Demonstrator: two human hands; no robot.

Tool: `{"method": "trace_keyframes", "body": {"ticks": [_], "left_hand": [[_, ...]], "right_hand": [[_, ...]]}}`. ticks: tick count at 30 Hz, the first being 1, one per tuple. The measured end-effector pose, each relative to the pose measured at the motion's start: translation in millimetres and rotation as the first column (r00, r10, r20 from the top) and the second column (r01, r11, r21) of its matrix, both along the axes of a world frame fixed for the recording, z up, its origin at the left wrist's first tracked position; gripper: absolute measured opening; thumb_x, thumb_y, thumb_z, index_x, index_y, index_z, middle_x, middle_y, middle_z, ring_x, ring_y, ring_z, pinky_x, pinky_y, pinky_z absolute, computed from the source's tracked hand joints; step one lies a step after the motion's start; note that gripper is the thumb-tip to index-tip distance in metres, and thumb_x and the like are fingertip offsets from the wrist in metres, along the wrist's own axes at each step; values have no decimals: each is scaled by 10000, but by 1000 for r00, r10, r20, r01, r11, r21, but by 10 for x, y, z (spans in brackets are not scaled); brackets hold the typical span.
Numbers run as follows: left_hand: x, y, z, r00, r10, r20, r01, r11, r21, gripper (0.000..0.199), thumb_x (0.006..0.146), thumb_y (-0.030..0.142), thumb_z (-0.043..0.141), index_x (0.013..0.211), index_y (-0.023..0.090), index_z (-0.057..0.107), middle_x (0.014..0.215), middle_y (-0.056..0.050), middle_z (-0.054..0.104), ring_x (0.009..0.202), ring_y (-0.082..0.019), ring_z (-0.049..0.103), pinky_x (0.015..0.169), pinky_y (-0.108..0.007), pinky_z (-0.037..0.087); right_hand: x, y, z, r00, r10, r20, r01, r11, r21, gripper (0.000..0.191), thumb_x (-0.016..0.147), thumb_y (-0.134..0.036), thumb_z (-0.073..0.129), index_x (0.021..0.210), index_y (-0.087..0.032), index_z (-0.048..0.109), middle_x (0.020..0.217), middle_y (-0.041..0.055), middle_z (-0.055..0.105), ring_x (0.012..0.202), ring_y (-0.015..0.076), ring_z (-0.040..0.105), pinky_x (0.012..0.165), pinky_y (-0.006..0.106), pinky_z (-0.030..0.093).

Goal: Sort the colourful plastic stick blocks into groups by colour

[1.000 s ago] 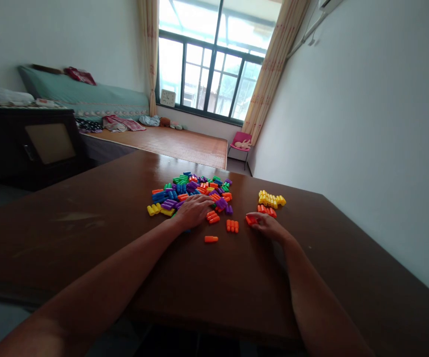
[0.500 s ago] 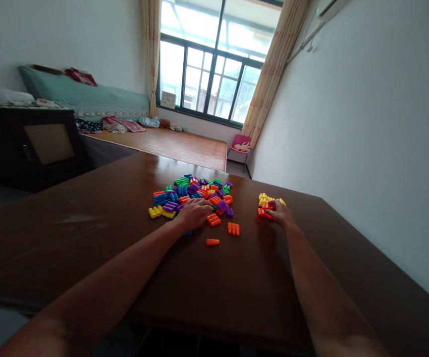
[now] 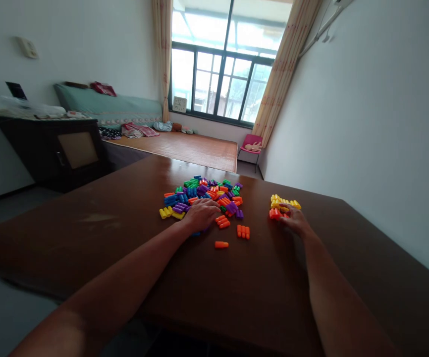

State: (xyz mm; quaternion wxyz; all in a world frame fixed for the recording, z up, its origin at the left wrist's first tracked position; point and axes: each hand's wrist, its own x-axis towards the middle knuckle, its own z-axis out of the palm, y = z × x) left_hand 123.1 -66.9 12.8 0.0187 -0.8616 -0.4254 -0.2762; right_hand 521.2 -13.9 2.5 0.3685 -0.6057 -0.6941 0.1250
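My left hand lies palm down at the near edge of a pile of multicoloured ribbed plastic blocks. Its fingers reach out over the pieces; their tips are partly hidden. On the right, my right hand has thumb and fingers around an orange plastic block, which sits in front of a row of yellow blocks. Between the hands lie an orange three-ribbed block, another orange block and a single orange piece nearer me.
Everything lies on a shiny brown table. Beyond it are a low platform with cloths and a pink chair holding a plush toy. A dark cabinet stands at the left, and a white wall runs along the right.
The camera view has turned slightly left, so everything appears shifted right. My right hand has moved a little right along the orange blocks, uncovering more of them. My left hand stays by the pile.
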Motion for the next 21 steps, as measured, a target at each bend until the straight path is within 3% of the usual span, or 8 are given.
{"method": "trace_keyframes", "body": {"ticks": [6, 9, 13, 17, 21], "left_hand": [[-128, 96, 42, 990, 89, 111, -97, 992, 76, 258, 890, 193, 500, 1006, 258, 720, 1130, -18, 701, 1092, -188, 608, 981, -359, 462], [-173, 112, 86, 981, 123, 151, -138, 986, 92, 254, 883, 190, 501, 1003, 242, 717, 1121, -29, 706, 1076, -192, 621, 965, -358, 482], [-149, 76, 146, 981, 125, 151, -141, 984, 105, 258, 875, 179, 494, 990, 237, 717, 1105, -25, 713, 1068, -190, 628, 965, -354, 485], [-134, 51, 260, 985, 131, 111, -142, 985, 98, 267, 867, 172, 496, 995, 244, 719, 1112, -20, 714, 1071, -188, 626, 980, -357, 475], [-275, 193, 410, 956, 267, 118, -274, 961, 47, 275, 873, 218, 501, 1038, 249, 718, 1129, -27, 710, 1074, -205, 622, 982, -363, 475]], "right_hand": [[93, -15, -10, 993, 36, -110, -43, 998, -54, 448, 643, -209, 681, 1089, -176, 702, 844, 80, 715, 772, 246, 656, 752, 378, 532], [96, 11, -44, 993, -59, -107, 55, 998, -39, 381, 709, -209, 627, 1081, -167, 696, 851, 87, 709, 748, 215, 654, 764, 361, 526], [8, 20, -108, 978, -206, 33, 204, 977, 65, 290, 818, -273, 546, 1042, -193, 711, 888, 78, 692, 819, 203, 631, 846, 371, 493], [-147, -18, -169, 956, -207, 208, 182, 974, 133, 319, 870, -389, 546, 1103, -251, 714, 955, 92, 685, 935, 242, 593, 877, 387, 465], [-210, -29, -205, 939, -167, 300, 134, 983, 127, 335, 894, -416, 524, 1123, -260, 713, 1056, 115, 687, 983, 275, 574, 865, 400, 461]]}}
